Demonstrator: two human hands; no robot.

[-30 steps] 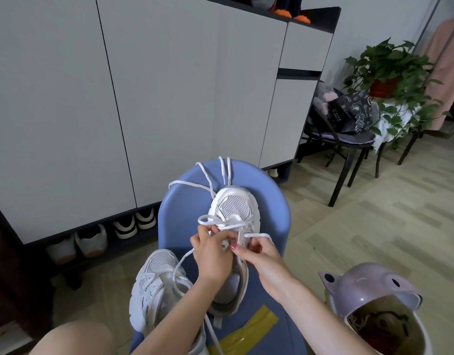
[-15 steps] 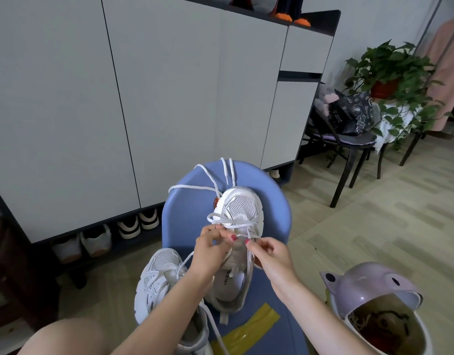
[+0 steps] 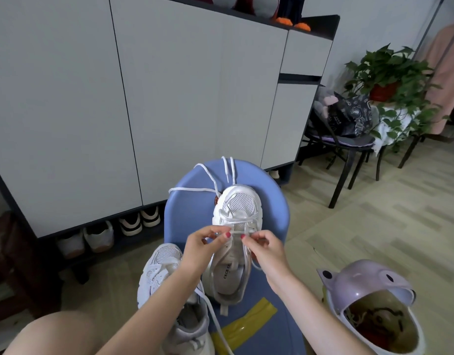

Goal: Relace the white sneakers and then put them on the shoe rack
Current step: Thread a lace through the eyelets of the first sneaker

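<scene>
A white sneaker [image 3: 236, 242] is laid toe-away on a blue stool [image 3: 272, 216], its lace [image 3: 236, 230] pinched in the grip of both the left hand [image 3: 203, 249] and the right hand [image 3: 265, 249]. A second sneaker [image 3: 164, 275] is seen at the stool's left edge. Grey cabinets [image 3: 169, 98], a shoe shelf [image 3: 105, 234] beneath them, a chair [image 3: 349, 147], a plant [image 3: 392, 80] and a lilac bin [image 3: 369, 303] are set on the wood floor [image 3: 374, 226].

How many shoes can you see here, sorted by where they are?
On the blue stool: 2 white sneakers, one being laced, one beside the left arm.
Under the cabinet: 6, partly hidden.
Total: 8 shoes.
</scene>
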